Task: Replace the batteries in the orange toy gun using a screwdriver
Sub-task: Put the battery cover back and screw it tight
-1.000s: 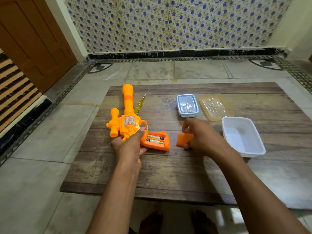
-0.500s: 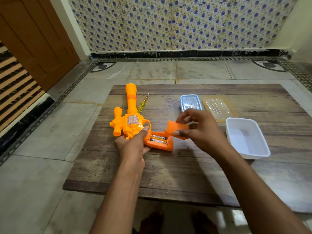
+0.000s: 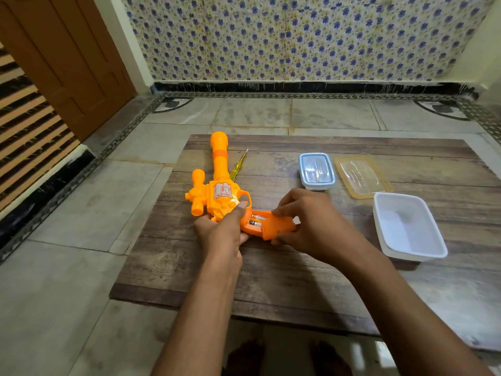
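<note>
Refitting the battery cover. The orange toy gun [image 3: 217,191] lies flat on the table [image 3: 271,280], barrel pointing away from the person, its handle end toward them with the battery bay open. Two batteries [image 3: 256,221] show at the uncovered left part of the bay; the orange cover [image 3: 279,226] lies over the right part, not yet seated.

Risks, as judged from this position: the cover may go down skewed and jam if its tabs — not visible here — miss their slots; pressure on one edge could lift a battery out of its contacts; and the gun could slide on the smooth wood if the steadying hand slackens. The screwdriver [image 3: 238,165] lies beside the barrel, well apart from both hands, so the cover stays loose until it is fetched. No screw can be made out, and it may be easy to lose.

Left hand [image 3: 222,234]: its grip is closed on the gun body just behind the trigger guard, thumb up against the guard, forearm straight in from below. Right hand [image 3: 314,226]: its grip pinches the cover, fingertips [image 3: 276,211] on the far edge and the thumb apparently under the near one, wrist angled in from the right.
</note>
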Available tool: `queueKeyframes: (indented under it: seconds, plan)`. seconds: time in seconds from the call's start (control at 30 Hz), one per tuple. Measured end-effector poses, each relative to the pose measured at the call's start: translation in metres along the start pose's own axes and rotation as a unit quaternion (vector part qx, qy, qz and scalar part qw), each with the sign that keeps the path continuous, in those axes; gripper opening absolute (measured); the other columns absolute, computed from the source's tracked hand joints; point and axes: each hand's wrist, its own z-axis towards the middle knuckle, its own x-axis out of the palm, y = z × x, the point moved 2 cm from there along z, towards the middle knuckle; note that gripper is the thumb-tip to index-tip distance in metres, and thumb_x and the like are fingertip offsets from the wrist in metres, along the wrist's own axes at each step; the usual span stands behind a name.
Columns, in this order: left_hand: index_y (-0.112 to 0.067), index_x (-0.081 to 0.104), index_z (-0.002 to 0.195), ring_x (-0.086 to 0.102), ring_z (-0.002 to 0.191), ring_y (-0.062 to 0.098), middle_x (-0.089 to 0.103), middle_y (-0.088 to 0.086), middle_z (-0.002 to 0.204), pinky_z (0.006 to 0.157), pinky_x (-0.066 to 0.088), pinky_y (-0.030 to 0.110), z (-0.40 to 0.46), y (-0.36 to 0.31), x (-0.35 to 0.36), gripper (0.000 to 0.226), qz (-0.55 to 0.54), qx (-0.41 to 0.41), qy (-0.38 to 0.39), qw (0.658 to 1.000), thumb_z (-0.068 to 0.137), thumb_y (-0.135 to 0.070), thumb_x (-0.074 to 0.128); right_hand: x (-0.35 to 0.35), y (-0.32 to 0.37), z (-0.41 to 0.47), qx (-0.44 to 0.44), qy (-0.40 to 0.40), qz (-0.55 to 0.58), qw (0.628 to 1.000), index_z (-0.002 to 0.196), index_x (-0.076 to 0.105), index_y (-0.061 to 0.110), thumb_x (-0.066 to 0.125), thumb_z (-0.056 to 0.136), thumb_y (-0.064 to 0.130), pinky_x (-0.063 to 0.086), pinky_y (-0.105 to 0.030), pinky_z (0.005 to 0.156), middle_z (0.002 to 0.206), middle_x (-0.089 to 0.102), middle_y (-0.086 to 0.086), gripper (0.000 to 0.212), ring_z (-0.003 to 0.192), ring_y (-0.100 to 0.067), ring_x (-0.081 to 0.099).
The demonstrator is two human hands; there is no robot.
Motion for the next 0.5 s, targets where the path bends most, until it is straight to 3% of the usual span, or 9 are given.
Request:
queueKeyframes:
  seconds: [0.1, 0.3, 0.43, 0.5]
  plan:
    - [-0.008, 0.064, 0.131, 0.073, 0.101, 0.034, 0.074, 0.013, 0.117, 0.071, 0.064, 0.051, -0.001, 0.0, 0.0, 0.057, -0.006, 0.004, 0.002, 1.0, 0.078, -0.002, 0.086, 0.0, 0.001, 0.001, -0.002, 0.007, -0.019, 1.0, 0.137, 0.065, 0.021, 0.085, 0.081, 0.034, 0.038, -0.017, 0.087, 0.13, 0.058, 0.002, 0.062, 0.118, -0.015, 0.054]
    - [-0.009, 0.065, 0.13, 0.074, 0.101, 0.033, 0.075, 0.013, 0.115, 0.073, 0.063, 0.056, -0.002, -0.001, 0.001, 0.057, -0.018, 0.012, 0.011, 1.0, 0.077, 0.001, 0.086, 0.003, 0.003, -0.003, 0.034, -0.06, 0.061, 0.996, 0.123, 0.074, 0.024, 0.088, 0.073, 0.046, 0.053, -0.029, 0.085, 0.114, 0.07, 0.004, 0.057, 0.103, -0.012, 0.063]
    - [-0.008, 0.066, 0.126, 0.075, 0.089, 0.028, 0.076, 0.012, 0.109, 0.051, 0.061, 0.036, -0.003, -0.002, 0.001, 0.053, -0.022, 0.023, 0.004, 0.999, 0.078, 0.003, 0.084, 0.015, 0.014, -0.002, 0.069, -0.084, 0.056, 0.992, 0.112, 0.078, 0.032, 0.083, 0.073, 0.06, 0.048, -0.044, 0.096, 0.109, 0.076, 0.007, 0.049, 0.107, -0.016, 0.065]
    - [-0.008, 0.065, 0.125, 0.074, 0.083, 0.025, 0.076, 0.012, 0.106, 0.044, 0.057, 0.031, -0.002, -0.002, 0.001, 0.053, -0.023, 0.025, -0.001, 0.999, 0.077, 0.003, 0.085, 0.02, 0.019, -0.003, 0.085, -0.091, 0.01, 0.992, 0.113, 0.076, 0.034, 0.076, 0.076, 0.065, 0.038, -0.041, 0.096, 0.113, 0.074, 0.008, 0.047, 0.114, -0.016, 0.059]
